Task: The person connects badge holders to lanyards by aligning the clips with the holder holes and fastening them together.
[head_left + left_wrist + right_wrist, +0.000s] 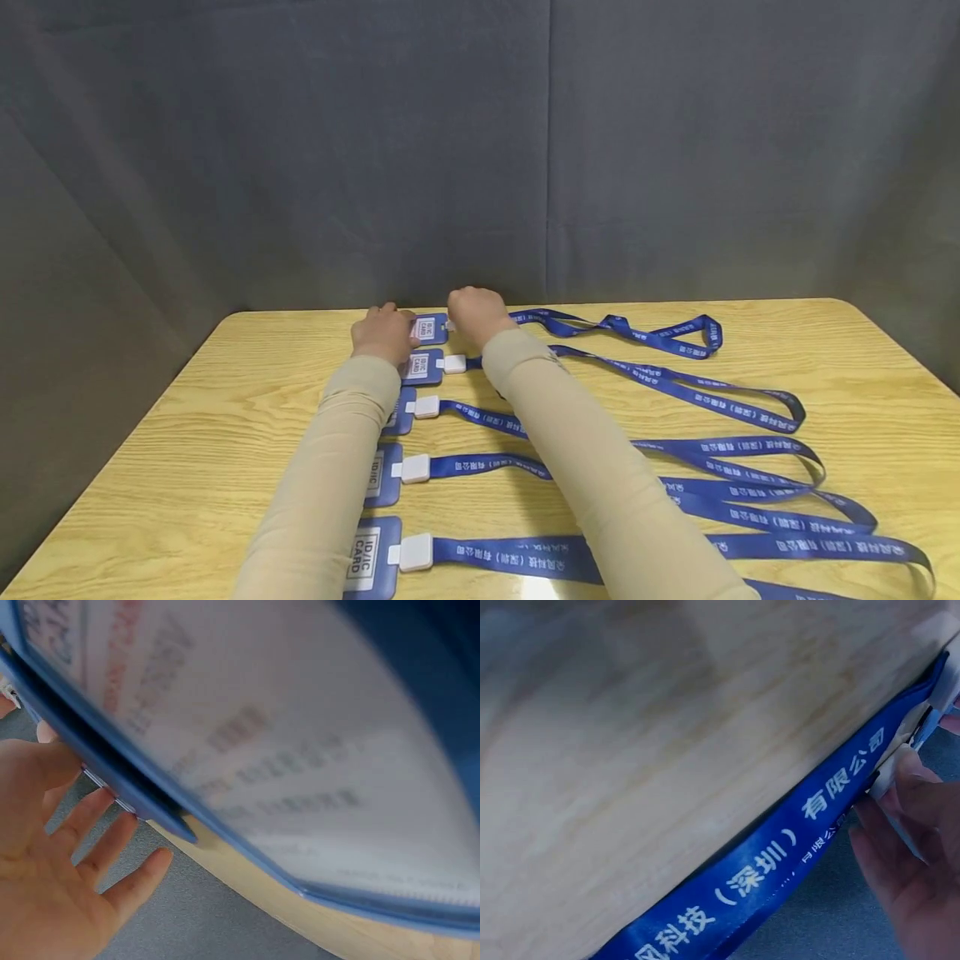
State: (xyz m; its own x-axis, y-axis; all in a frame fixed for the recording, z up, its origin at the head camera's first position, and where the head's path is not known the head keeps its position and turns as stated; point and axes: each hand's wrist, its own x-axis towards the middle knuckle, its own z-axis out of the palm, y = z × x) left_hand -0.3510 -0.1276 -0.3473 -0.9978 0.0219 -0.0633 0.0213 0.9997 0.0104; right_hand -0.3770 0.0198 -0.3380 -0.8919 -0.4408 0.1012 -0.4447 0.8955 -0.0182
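At the far edge of the table lies a blue badge holder (429, 328) with a white ID/IC card inside. My left hand (381, 333) holds its left end, thumb at the near edge and a finger at the far edge. My right hand (476, 315) pinches the white buckle (885, 777) joining that holder to its blue lanyard (637, 335); from the head the hand mostly hides the buckle. Just nearer lies a second badge holder (424, 367) with its own white buckle (455, 364), partly under my left wrist.
Several more badge holders (384, 475) line up toward me, partly covered by my left sleeve (318, 492). Their printed blue lanyards (750, 450) stretch rightward in loops, crossing under my right sleeve (592, 458). Behind the wooden table (225, 400) hangs a dark grey curtain (375, 167).
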